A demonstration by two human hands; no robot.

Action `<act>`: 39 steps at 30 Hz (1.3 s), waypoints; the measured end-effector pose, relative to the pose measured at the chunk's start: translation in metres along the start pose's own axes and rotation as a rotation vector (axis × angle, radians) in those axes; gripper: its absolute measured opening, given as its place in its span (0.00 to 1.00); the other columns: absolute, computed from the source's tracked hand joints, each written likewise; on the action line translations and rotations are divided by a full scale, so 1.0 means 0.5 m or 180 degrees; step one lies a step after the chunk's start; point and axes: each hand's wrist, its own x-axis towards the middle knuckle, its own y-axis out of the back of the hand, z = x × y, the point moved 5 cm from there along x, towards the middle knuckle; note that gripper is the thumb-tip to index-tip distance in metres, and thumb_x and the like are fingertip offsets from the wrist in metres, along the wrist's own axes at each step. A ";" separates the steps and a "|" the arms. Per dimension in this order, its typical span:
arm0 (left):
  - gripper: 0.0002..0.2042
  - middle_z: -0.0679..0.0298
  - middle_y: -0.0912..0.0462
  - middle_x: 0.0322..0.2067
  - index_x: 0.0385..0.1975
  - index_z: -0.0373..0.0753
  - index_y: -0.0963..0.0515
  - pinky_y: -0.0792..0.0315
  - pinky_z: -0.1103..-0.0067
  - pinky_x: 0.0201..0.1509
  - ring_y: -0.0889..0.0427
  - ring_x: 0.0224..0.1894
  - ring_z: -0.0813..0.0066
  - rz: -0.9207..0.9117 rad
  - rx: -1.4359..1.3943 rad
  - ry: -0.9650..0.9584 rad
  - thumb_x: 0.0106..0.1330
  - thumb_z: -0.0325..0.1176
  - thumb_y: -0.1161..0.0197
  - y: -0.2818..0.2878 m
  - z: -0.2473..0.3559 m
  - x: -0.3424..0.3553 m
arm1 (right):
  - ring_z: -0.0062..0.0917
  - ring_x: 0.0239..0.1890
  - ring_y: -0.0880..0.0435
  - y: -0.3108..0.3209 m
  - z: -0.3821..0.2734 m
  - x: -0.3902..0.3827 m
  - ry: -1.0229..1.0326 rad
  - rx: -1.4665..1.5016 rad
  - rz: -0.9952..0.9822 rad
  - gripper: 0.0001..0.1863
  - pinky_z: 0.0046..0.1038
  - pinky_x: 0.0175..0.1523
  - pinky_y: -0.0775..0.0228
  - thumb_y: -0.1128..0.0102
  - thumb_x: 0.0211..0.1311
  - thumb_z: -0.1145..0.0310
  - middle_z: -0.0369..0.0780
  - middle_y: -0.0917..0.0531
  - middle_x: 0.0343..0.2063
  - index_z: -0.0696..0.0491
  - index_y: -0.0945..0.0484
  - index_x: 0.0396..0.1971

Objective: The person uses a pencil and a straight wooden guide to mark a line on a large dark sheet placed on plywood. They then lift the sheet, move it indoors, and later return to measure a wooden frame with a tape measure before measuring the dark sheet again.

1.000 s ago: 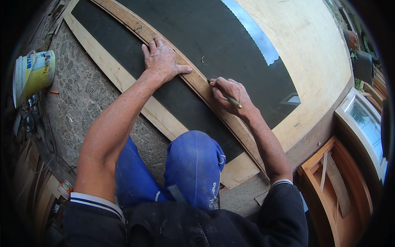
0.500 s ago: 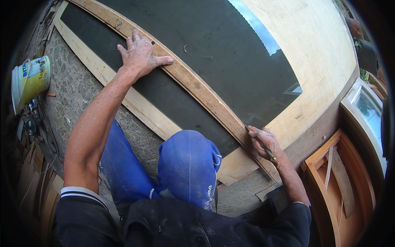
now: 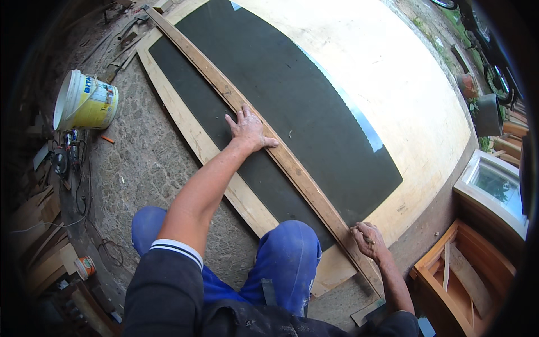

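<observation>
A long wooden strip (image 3: 306, 182) lies slantwise across a dark, glossy sheet like glass (image 3: 337, 168), which reflects a band of sky. Under the sheet is a pale wooden board (image 3: 410, 67), showing along both sides. My left hand (image 3: 247, 132) presses on the strip near its middle, fingers spread and thumb stretched across it. At the strip's near right end, my right hand (image 3: 368, 238) is closed around a slim pen-shaped tool (image 3: 369, 241). Only its brass-coloured end shows; its tip is hidden by the fingers.
A yellow and white bucket (image 3: 95, 106) stands on rough ground at left, near an orange stick (image 3: 108, 139) and cables. Scrap wood (image 3: 45, 219) is heaped at far left. At right are an orange-brown wooden frame (image 3: 432, 264) and a white window frame (image 3: 483, 168).
The view has shifted, so board and hands appear lower and further right, with more surroundings showing. Both hands keep about the same places on the strip. My knee appears lower.
</observation>
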 end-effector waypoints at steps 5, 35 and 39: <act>0.68 0.49 0.63 0.76 0.73 0.28 0.53 0.61 0.45 0.75 0.62 0.77 0.43 0.0028 -0.0547 0.0082 0.39 0.72 0.28 -0.019 -0.022 -0.015 | 0.42 0.45 0.21 -0.079 -0.067 0.043 -0.0368 -0.0645 0.0663 0.19 0.42 0.46 0.29 0.34 0.58 0.64 0.46 0.21 0.42 0.51 0.26 0.48; 0.09 0.60 0.23 0.29 0.35 0.31 0.23 0.29 0.69 0.35 0.24 0.33 0.69 0.0956 -0.5783 -0.0123 0.59 0.30 0.40 -0.063 0.040 -0.028 | 0.42 0.32 0.21 -0.204 -0.062 -0.221 -0.0216 -0.0898 0.1827 0.42 0.43 0.36 0.30 0.32 0.37 0.53 0.46 0.23 0.32 0.59 0.29 0.56; 0.21 0.58 0.19 0.37 0.53 0.28 0.26 0.26 0.68 0.44 0.21 0.39 0.66 0.0769 -0.5397 -0.0866 0.61 0.31 0.40 0.031 0.105 -0.017 | 0.44 0.33 0.20 -0.161 -0.072 -0.208 -0.0343 -0.0438 0.2150 0.41 0.42 0.38 0.27 0.34 0.36 0.58 0.47 0.22 0.33 0.60 0.28 0.56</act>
